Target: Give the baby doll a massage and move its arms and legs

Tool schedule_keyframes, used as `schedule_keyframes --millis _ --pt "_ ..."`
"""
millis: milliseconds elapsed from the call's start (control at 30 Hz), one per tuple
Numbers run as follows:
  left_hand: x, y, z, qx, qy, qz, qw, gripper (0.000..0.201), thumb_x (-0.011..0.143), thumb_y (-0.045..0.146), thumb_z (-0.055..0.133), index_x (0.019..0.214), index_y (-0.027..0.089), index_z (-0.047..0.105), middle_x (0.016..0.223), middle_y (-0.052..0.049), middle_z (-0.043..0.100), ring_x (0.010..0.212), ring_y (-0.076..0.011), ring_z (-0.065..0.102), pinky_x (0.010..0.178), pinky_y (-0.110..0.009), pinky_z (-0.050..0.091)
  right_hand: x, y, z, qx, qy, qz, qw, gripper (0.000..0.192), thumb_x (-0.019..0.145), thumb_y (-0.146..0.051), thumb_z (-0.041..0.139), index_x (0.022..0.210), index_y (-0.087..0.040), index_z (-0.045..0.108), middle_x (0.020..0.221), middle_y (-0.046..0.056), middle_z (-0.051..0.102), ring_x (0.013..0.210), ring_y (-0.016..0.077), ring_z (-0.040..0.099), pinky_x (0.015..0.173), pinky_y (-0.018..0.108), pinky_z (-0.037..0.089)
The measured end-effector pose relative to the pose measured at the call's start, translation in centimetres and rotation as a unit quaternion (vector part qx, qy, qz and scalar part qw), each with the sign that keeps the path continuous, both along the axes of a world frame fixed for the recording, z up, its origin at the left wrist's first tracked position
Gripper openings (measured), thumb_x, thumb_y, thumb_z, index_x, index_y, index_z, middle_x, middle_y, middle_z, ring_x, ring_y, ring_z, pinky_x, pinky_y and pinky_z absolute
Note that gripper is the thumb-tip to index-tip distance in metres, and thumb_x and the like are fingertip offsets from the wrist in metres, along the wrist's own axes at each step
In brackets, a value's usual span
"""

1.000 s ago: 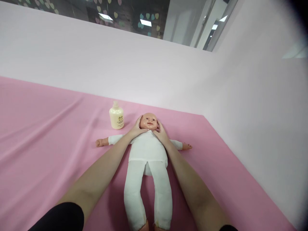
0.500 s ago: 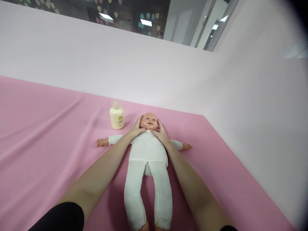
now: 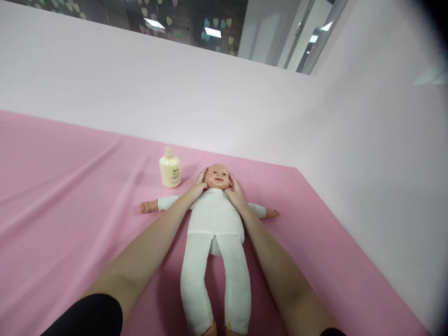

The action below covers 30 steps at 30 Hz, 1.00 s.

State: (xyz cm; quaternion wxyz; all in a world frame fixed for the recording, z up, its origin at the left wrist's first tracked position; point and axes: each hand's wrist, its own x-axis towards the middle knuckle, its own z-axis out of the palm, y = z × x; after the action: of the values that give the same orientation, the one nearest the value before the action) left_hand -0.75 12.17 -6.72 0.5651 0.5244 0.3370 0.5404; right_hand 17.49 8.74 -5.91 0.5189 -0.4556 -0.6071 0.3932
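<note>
**CAUTION: SLIP, TWIST AND TIPPING**

Watch the creased pink cloth sheet [image 3: 115,210] underneath: likely to ruck if dragged by a shifting forearm. Treat the white-cloth-bodied baby doll [image 3: 215,214], lying face up at centre with legs near, as liable to twist under uneven pull. Guard against slipping at the glossy, hard-looking bald head [image 3: 217,177], at the far end, from one-sided contact. Allow for tipping of the pale-yellow, rounded bottle [image 3: 170,171], upright just left of the head, if knocked.

For pose, note bare forearms [image 3: 150,242] angled inward from black sleeves [image 3: 91,312], crossing over outstretched doll arms. Find left hand [image 3: 199,186] and right hand [image 3: 236,191] cupped narrowly, holding the head between. Cannot tell finger placement behind.
</note>
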Motion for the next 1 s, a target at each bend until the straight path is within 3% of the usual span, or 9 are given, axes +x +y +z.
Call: schedule_keyframes --millis 367,600,1000 --pt "0.8 0.3 0.3 -0.027 -0.064 0.016 0.997 0.071 0.066 0.015 0.059 0.135 0.024 0.041 0.132 -0.006 0.052 0.12 -0.0276 0.05 0.103 -0.044 0.041 0.2 0.7 -0.7 0.039 0.018 -0.008 0.999 0.068 0.067 -0.011 0.046 0.133 -0.022 0.042 0.14 0.003 0.045 0.13 0.017 0.041 0.109 0.037 0.034" --pt "0.6 0.5 0.5 -0.073 -0.082 0.016 0.994 0.076 0.061 0.008 0.056 0.135 0.021 0.04 0.124 -0.009 0.059 0.113 -0.0284 0.057 0.098 -0.044 0.046 0.2 0.9 -0.8 0.04 0.016 -0.013 0.999 0.063 0.07 -0.012 0.044 0.133 -0.021 0.042 0.14 0.004 0.044 0.13 0.016 0.04 0.11 0.037 0.033" --pt "0.4 -0.7 1.4 -0.033 -0.057 0.023 0.998 0.076 0.059 0.009 0.054 0.134 0.017 0.041 0.124 -0.011 0.058 0.109 -0.0286 0.059 0.097 -0.046 0.045 0.1 0.3 -0.1 0.019 0.025 -0.035 0.999 0.055 0.075 -0.017 0.047 0.129 -0.026 0.047 0.135 0.001 0.05 0.132 0.0185 0.038 0.11 0.042 0.033"
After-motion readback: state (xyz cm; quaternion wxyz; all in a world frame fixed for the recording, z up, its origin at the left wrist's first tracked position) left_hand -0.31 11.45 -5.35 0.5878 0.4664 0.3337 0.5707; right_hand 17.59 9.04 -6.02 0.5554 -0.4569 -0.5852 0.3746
